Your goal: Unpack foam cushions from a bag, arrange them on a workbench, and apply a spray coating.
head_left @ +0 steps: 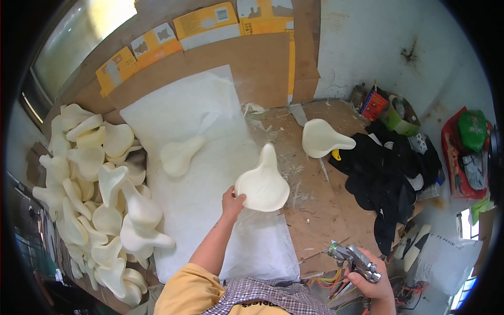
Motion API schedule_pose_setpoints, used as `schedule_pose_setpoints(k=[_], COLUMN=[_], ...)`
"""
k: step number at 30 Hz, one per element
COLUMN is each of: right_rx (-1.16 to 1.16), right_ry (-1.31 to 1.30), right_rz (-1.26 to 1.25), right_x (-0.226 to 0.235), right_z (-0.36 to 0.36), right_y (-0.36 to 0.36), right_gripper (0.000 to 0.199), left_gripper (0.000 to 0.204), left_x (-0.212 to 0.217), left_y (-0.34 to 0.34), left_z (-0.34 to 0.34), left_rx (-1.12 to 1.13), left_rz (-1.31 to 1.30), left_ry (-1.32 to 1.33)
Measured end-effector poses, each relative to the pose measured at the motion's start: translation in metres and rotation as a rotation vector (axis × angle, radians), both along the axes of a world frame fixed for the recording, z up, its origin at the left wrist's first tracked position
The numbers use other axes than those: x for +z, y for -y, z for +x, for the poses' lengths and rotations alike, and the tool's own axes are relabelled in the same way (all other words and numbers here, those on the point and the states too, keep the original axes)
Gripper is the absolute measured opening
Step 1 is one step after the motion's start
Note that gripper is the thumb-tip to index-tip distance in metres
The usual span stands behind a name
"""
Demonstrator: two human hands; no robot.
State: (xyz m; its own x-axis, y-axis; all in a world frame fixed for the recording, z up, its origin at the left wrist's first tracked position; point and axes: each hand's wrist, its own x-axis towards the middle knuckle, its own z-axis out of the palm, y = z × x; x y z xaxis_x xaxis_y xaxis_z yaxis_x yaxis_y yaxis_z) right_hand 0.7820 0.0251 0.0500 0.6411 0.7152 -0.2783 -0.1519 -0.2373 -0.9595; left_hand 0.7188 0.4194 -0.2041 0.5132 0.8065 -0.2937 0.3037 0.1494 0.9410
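Observation:
My left hand (231, 202) grips the wide rear edge of a cream foam bicycle-saddle pad (263, 184) and holds it over the bench, its narrow nose pointing away from me. My right hand (371, 282) is low at the right, closed around a metal spray gun (353, 256) whose nozzle points left. A second saddle pad (178, 155) lies on the white sheet (205, 115). A third saddle pad (323, 138) rests on the brown cardboard bench top (315, 205) further right.
A heap of several cream saddle pads (100, 194) fills the left side. Black cloth (391, 178) is piled at the right, with a tape roll (399, 113) and small boxes behind it. Cardboard sheets and yellow cartons (205, 21) line the back wall.

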Motion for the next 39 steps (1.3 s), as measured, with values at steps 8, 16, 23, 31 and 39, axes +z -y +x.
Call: schedule_pose_setpoints(k=[8, 16, 23, 31, 39], right_rx=[-0.277, -0.374, -0.295, -0.292, -0.178], right_ry=[-0.001, -0.18, -0.034, -0.105, -0.04], right_rz=[0.338, 0.129, -0.085, 0.039, 0.196], right_x=[-0.029, -0.077, -0.081, -0.043, -0.014], right_z=[0.036, 0.058, 0.062, 0.089, 0.075], right_y=[-0.014, 0.013, 0.027, -0.001, -0.023], right_gripper=[0.065, 0.059, 0.053, 0.061, 0.062], left_gripper=[0.073, 0.061, 0.06, 0.033, 0.054], left_x=[0.032, 0.02, -0.024, -0.022, 0.044], left_y=[-0.073, -0.098, -0.028, -0.02, -0.027], left_z=[-0.081, 0.233, 0.414, 0.315, 0.099], left_rx=[-0.141, -0.466, -0.396, -0.615, -0.21], left_rz=[-0.101, 0.213, 0.441, 0.098, -0.19], left_ry=[-0.468, -0.007, -0.052, -0.239, 0.01])
